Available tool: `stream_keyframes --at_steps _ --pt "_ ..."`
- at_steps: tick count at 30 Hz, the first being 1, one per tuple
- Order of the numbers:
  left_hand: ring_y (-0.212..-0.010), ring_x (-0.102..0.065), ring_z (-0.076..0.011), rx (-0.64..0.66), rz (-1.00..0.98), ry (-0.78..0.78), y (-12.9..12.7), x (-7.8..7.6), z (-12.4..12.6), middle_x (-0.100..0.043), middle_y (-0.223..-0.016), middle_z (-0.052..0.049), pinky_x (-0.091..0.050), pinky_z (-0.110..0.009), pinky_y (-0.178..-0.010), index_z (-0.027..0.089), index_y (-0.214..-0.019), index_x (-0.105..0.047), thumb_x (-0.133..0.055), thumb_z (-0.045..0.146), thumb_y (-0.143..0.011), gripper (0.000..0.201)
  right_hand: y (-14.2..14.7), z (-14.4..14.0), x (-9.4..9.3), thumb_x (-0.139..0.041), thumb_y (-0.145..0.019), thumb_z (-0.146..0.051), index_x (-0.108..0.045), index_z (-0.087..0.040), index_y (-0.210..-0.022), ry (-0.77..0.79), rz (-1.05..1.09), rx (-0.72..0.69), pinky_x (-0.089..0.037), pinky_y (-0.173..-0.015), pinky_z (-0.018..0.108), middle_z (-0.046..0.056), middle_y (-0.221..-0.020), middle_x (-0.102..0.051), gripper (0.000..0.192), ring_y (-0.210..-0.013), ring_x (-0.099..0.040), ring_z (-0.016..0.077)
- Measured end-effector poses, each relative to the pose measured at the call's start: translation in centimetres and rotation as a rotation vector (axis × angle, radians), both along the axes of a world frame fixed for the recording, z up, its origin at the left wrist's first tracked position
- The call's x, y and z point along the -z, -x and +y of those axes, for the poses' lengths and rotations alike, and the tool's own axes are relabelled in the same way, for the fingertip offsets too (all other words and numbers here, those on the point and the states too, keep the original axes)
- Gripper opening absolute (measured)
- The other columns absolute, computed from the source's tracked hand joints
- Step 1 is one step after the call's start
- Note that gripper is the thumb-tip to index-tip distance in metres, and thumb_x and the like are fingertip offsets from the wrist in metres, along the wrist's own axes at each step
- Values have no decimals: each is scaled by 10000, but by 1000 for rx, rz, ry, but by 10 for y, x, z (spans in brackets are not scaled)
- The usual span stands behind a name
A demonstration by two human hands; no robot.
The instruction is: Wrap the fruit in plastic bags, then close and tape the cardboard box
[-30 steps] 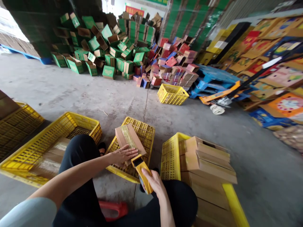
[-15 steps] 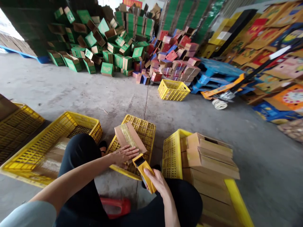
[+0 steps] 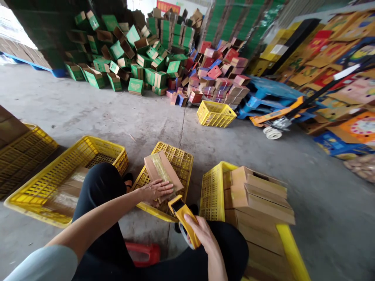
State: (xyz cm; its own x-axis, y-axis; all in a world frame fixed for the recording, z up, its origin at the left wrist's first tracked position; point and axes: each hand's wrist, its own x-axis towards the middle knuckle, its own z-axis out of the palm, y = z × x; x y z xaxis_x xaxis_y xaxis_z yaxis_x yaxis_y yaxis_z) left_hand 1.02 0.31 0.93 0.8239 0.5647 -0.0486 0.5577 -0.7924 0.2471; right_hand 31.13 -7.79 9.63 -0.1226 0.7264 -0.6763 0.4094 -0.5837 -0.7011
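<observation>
Cardboard box (image 3: pixel 163 174), flattened and brown, lies on an upturned yellow crate (image 3: pixel 178 164) just in front of the person's knees. Its long axis runs from the near right up toward the far left, and a glossy strip of clear tape (image 3: pixel 160 170) follows that axis down the middle seam. The crate under it is hard plastic lattice, pierced with small square holes.

The left hand (image 3: pixel 155 191) lies flat on the near end of the box, palm down, fingers spread and pointing right; its grip is released, pressing rather than grasping. The forearm reaches in from the lower left, bare below a pale sleeve.

The right hand (image 3: pixel 202 234) has its grip clenched around a yellow tape dispenser (image 3: pixel 185 218), a smooth plastic body whose head tilts up and to the left, meeting the near edge of the box. The wrist is bent, over a dark trouser leg.

To the right, a stack of plain folded cartons (image 3: pixel 260 203) rests in another yellow crate (image 3: pixel 212 191). To the left, a wide yellow crate (image 3: pixel 96 150) sits on the concrete floor (image 3: pixel 88 113), and a red plastic stool (image 3: pixel 143 253) shows between the legs.
</observation>
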Motion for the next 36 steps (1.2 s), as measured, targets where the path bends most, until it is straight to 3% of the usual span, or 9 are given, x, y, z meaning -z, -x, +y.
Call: stream_keyframes --at_steps 6,15,22,29,33,36 --pt "-1603 -179 -326 -27 16 -6 0 2 -2 -199 -1742 -94 -156 -462 -1279 242 -1684 -167 -688 523 -859 1015 -10 -12 4 -680 -859 -652 -615 -188 -865 36 20 27 -485 -423 241 -4 -535 -638 469 -454 -651 181" --pt "-1604 -170 -323 -36 45 -22 -1 3 -5 -183 -1746 -94 -134 -455 -1279 256 -1689 -125 -692 483 -847 1040 -14 -16 11 -694 -829 -692 -609 -187 -908 -20 70 21 -496 -430 227 -8 -558 -653 518 -473 -667 175" --pt "-1609 -158 -309 -57 7 -18 -2 0 -11 -168 -1750 -78 -112 -476 -1286 255 -1690 -113 -683 417 -854 1024 -8 -1 23 -698 -849 -674 -586 -210 -861 17 15 4 -476 -399 225 -19 -521 -635 477 -429 -644 175" --pt "-1602 -187 -315 -74 -80 28 -5 -2 -12 -176 -1749 -90 -158 -477 -1288 230 -1693 -60 -620 435 -932 967 10 16 21 -613 -935 -561 -618 -194 -753 42 -69 -39 -515 -413 253 11 -476 -621 410 -427 -637 187" --pt "-1590 -234 -305 -285 -246 24 13 2 24 -226 -1737 -105 -244 -463 -1266 230 -1681 -180 -444 542 -1040 760 10 18 27 -595 -935 -577 -630 -176 -756 53 -52 -35 -512 -413 236 5 -485 -609 441 -431 -634 169" --pt "-1561 -297 -350 -640 -396 -27 41 8 64 -347 -1683 -165 -281 -545 -1242 181 -1611 -355 -386 541 -1051 666 6 19 37 -595 -919 -621 -641 -173 -764 48 -28 -27 -497 -397 230 2 -516 -613 477 -430 -632 162"
